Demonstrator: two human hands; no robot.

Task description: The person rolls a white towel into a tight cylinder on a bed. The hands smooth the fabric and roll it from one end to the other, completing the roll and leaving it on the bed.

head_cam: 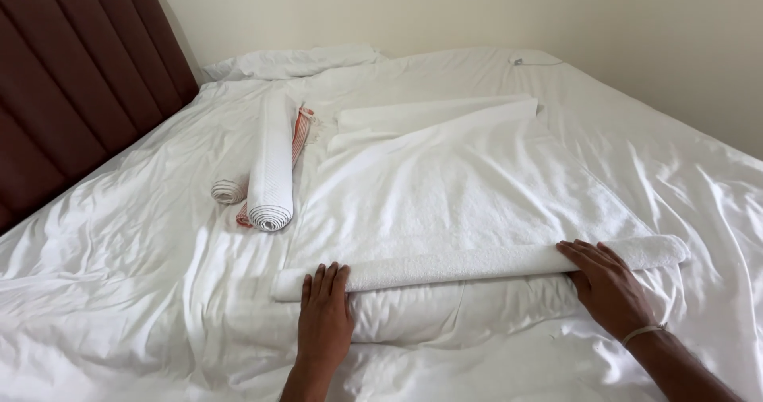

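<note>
A white towel point(469, 187) is spread flat on the bed point(119, 235), and its near edge is wound into a long, thin roll point(477, 263) that runs across the sheet from left to right. The left hand point(324, 310) is laid palm down at the left end of the roll, fingers straight and together, their tips pressed on the rolled cloth — nothing is clenched, the hand is flat and open. The right hand point(606, 283) is laid over the roll near its right end, fingers stretched along the terry, likewise flat and not closed around anything; a thin pale band point(642, 332) is seen at its wrist. A short stub of the roll is left showing beyond the right hand.

Further up, the far edge of the towel is folded back on itself. To the left of the towel, two finished rolls are set side by side — a long white ribbed one point(272, 163) and a small one point(228, 190) just beside it — with an orange-striped cloth point(300, 135) tucked under the long one. A pillow point(294, 62) is seen by the dark red padded headboard point(71, 76).
</note>
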